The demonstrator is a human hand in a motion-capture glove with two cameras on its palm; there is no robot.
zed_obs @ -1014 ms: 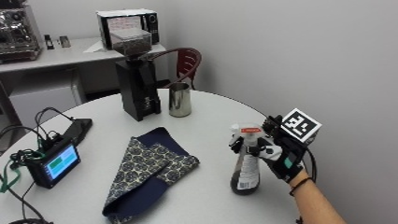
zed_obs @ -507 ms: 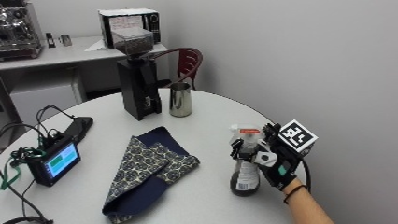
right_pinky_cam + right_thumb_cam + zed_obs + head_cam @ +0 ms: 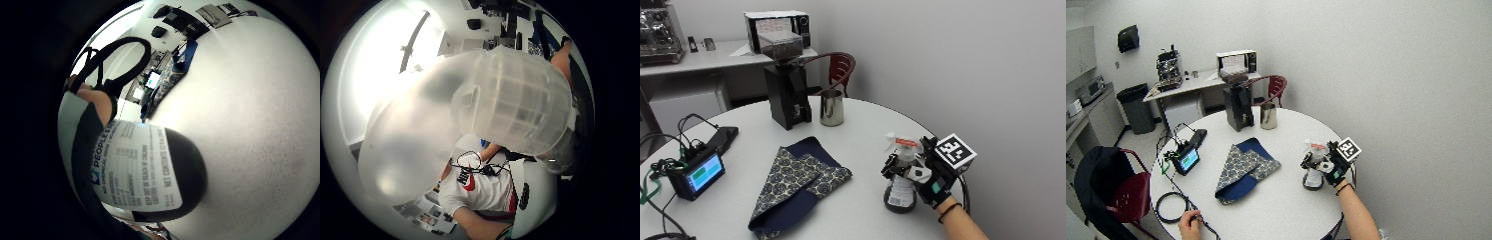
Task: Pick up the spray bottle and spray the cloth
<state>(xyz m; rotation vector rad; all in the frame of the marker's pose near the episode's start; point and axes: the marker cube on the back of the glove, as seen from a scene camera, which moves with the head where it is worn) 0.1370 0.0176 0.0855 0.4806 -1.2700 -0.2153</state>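
Spray bottle (image 3: 901, 186): stands upright on the round white bench (image 3: 859, 125), near its edge on the person's side, dark body with a white label and a white trigger head pointing toward the cloth.
Right hand (image 3: 931, 172): the gloved grip is wrapped round the bottle's neck and upper body; fingers curl around it, clamped on the bottle.
Lift: as far as the outside view shows, the bottle's base is on or barely off the bench; I cannot tell which.
Cloth (image 3: 797, 183): patterned navy cloth, folded, lying flat on the bench well apart from the bottle, on its nozzle side.
Done: 1 step, the grasp, looks made.
Left: 2 steps by my reading, raising and aiming the nozzle at the cloth, then squeezing the trigger.
Spray: no wet patch can be made out on the cloth.
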